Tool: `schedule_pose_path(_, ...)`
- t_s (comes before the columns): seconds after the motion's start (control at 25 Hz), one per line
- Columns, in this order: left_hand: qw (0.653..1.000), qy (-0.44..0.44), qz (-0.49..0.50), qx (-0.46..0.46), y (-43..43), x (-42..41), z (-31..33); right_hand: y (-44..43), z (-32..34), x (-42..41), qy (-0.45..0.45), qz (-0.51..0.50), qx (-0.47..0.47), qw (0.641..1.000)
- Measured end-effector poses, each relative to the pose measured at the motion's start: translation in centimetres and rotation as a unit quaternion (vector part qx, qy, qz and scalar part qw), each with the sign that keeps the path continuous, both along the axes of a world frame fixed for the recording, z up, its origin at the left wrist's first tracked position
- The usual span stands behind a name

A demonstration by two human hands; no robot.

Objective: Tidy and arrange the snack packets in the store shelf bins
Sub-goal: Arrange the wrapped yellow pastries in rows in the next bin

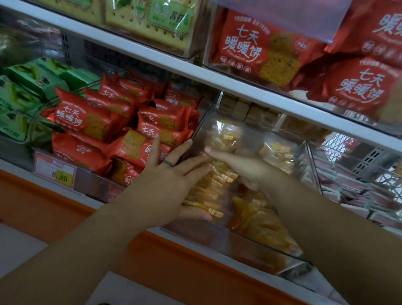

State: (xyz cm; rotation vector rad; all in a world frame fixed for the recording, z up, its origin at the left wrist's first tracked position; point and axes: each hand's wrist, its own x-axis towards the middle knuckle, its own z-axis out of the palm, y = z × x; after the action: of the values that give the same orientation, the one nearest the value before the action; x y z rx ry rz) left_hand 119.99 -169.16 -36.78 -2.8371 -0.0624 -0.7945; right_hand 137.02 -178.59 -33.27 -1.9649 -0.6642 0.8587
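Note:
A clear bin (306,154) on the lower shelf holds several clear packets of orange-yellow biscuits (260,219). My left hand (166,186) presses flat against a stack of these packets (208,190) at the bin's left side, fingers spread, thumb under the stack's front. My right hand (240,168) reaches in from the right and rests its fingers on top of the same stack. To the left, a second clear bin is piled with red snack packets (86,119).
Green packets (13,96) fill the bin at far left. A price tag reading 8.80 (55,172) hangs on the shelf front. The upper shelf (155,59) carries green cracker packs and more red packets. Pink packets (365,196) lie in the bin at right.

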Motion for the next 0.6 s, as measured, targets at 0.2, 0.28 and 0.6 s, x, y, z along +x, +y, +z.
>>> schedule_pose_path(0.2,1.0,0.004,0.004,-0.014,-0.1,-0.1,0.2,0.0,0.0,-0.1,-0.041,-0.02,-0.007,0.999)
schedule_pose_path(0.28,1.0,0.014,0.011,-0.011,0.0,0.0,0.1,0.2,0.2,-0.5,-0.043,-0.021,-0.009,0.999)
schedule_pose_path(0.6,0.999,0.036,0.012,-0.03,-0.1,-0.2,0.2,-2.2,1.4,-1.8,-0.038,-0.036,-0.016,0.999)
